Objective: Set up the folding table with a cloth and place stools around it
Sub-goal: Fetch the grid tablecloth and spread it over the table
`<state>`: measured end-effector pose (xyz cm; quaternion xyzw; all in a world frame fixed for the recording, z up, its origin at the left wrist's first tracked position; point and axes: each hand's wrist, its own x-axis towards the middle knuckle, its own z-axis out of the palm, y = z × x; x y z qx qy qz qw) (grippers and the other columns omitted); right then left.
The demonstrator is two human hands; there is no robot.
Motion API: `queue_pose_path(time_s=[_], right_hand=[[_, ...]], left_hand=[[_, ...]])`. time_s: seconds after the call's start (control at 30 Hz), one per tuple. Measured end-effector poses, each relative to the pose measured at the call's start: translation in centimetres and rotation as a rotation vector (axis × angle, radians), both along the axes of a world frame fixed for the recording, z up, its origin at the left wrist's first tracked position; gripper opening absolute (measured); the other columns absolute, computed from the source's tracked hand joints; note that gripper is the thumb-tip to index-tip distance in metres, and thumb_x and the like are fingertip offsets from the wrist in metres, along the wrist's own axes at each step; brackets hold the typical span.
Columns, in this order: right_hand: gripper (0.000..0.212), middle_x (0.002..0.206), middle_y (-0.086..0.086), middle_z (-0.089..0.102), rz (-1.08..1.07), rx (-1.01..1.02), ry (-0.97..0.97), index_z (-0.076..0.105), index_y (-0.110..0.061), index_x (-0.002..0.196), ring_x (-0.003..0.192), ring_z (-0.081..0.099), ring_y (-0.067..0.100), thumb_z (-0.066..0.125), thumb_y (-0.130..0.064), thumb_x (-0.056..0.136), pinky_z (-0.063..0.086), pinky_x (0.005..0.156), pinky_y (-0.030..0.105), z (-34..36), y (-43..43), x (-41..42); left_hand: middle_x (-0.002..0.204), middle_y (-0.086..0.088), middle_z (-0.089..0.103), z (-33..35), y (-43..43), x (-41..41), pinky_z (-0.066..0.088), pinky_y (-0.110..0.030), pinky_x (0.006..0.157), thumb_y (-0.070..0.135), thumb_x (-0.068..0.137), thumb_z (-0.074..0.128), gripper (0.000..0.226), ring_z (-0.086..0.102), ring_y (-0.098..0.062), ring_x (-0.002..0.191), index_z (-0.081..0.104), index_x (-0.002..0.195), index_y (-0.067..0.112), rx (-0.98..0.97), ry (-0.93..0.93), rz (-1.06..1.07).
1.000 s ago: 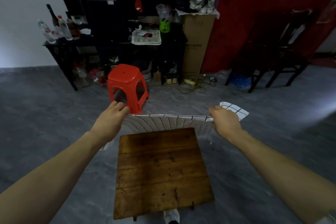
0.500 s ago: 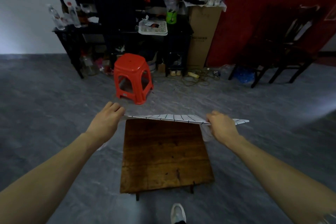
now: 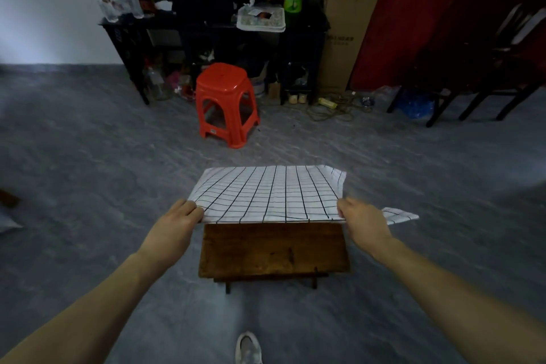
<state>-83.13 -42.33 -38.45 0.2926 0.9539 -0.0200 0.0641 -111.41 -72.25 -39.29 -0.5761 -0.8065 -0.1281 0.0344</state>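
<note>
A small brown wooden folding table [image 3: 274, 248] stands on the grey floor in front of me. A white cloth with a black grid [image 3: 269, 193] lies spread over the table's far half, its near edge held up. My left hand [image 3: 174, 223] grips the cloth's near left corner. My right hand [image 3: 362, 221] grips the near right side, and a loose flap of cloth sticks out past it to the right. A red plastic stool [image 3: 226, 100] stands on the floor beyond the table, apart from it.
A black cluttered desk [image 3: 212, 23] with bottles and a tray lines the back wall, a tall cardboard box [image 3: 345, 35] beside it. Dark wooden chairs [image 3: 484, 68] stand at the right by a red wall. Cables and small items litter the floor near the box. My shoe [image 3: 248, 349] shows at the bottom.
The cloth, seen edge-on before, has been flung forward and now lies flat over the table's far half. Both hands came down and nearer to me, holding the cloth's near edge.
</note>
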Motion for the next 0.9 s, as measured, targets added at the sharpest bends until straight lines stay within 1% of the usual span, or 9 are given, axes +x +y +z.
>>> queue_pose_path(time_s=[0.13,0.3,0.37,0.43,0.5,0.57,0.7,0.8,0.9], right_hand=[[0.033,0.112,0.005,0.058,0.01,-0.032,-0.06,0.052,-0.014,0.109,0.095,0.06,0.026,0.051,0.006,0.082,0.036,0.066,0.033,-3.6,-1.2,3.0],[0.035,0.109,0.0,0.057,-0.011,-0.06,-0.092,0.051,-0.017,0.108,0.093,0.06,0.021,0.053,0.006,0.081,0.037,0.064,0.03,-8.0,-2.4,5.9],[0.034,0.108,0.0,0.057,-0.024,-0.075,-0.11,0.051,-0.017,0.106,0.093,0.06,0.022,0.053,0.006,0.081,0.039,0.066,0.031,-9.9,-3.0,6.8],[0.034,0.11,0.0,0.056,-0.045,-0.09,-0.129,0.051,-0.017,0.106,0.095,0.059,0.023,0.052,0.006,0.082,0.037,0.066,0.03,-11.9,-3.8,7.8],[0.035,0.111,0.001,0.054,-0.072,-0.121,-0.128,0.051,-0.017,0.107,0.099,0.057,0.023,0.05,0.006,0.081,0.04,0.07,0.032,-14.1,-4.8,8.9],[0.036,0.114,0.001,0.052,-0.084,-0.132,-0.142,0.052,-0.016,0.11,0.104,0.053,0.022,0.05,0.006,0.082,0.047,0.078,0.034,-16.1,-6.0,10.0],[0.038,0.119,0.001,0.048,-0.102,-0.138,-0.192,0.051,-0.016,0.114,0.111,0.05,0.02,0.051,0.006,0.083,0.049,0.084,0.033,-20.1,-8.8,11.2],[0.037,0.119,0.002,0.048,-0.117,-0.134,-0.21,0.05,-0.015,0.112,0.113,0.048,0.021,0.052,0.008,0.083,0.049,0.088,0.033,-23.2,-10.5,11.5],[0.036,0.116,0.002,0.051,-0.112,-0.094,-0.233,0.052,-0.016,0.111,0.112,0.048,0.022,0.053,0.005,0.081,0.049,0.086,0.034,-26.4,-11.3,12.2]], left_hand=[[0.081,-0.003,0.056,-2.9,-1.4,3.3,0.05,-0.037,0.054,-0.019,0.052,0.071,0.043,0.05,-0.025,0.075,0.057,0.078,0.012,-0.061,-0.03,0.012],[0.082,-0.004,0.056,-6.7,-2.6,6.6,0.052,-0.04,0.056,-0.018,0.052,0.068,0.039,0.052,-0.027,0.077,0.057,0.076,0.011,-0.098,-0.064,0.012],[0.083,-0.003,0.056,-8.8,-3.4,7.8,0.052,-0.04,0.057,-0.018,0.054,0.066,0.038,0.05,-0.024,0.08,0.057,0.077,0.011,-0.103,-0.091,0.035],[0.08,-0.001,0.054,-11.1,-4.4,9.1,0.05,-0.035,0.056,-0.019,0.053,0.066,0.039,0.044,-0.019,0.078,0.058,0.075,0.013,-0.083,-0.119,0.047],[0.078,0.001,0.053,-13.7,-5.3,10.4,0.049,-0.033,0.055,-0.02,0.05,0.068,0.042,0.042,-0.017,0.076,0.057,0.074,0.014,-0.095,-0.143,0.038],[0.077,0.001,0.052,-16.4,-6.1,11.2,0.049,-0.033,0.053,-0.021,0.048,0.07,0.045,0.039,-0.015,0.077,0.057,0.073,0.014,-0.107,-0.165,0.031],[0.077,-0.001,0.053,-21.1,-7.2,12.9,0.049,-0.031,0.054,-0.02,0.041,0.071,0.048,0.039,-0.016,0.078,0.058,0.073,0.014,-0.132,-0.149,0.011],[0.079,-0.002,0.055,-24.4,-8.1,14.2,0.051,-0.034,0.057,-0.018,0.043,0.071,0.046,0.047,-0.021,0.078,0.059,0.075,0.014,-0.188,-0.13,-0.001],[0.08,-0.003,0.057,-27.6,-8.8,15.1,0.05,-0.035,0.056,-0.018,0.043,0.071,0.046,0.055,-0.027,0.075,0.06,0.075,0.012,-0.233,-0.132,0.003]])
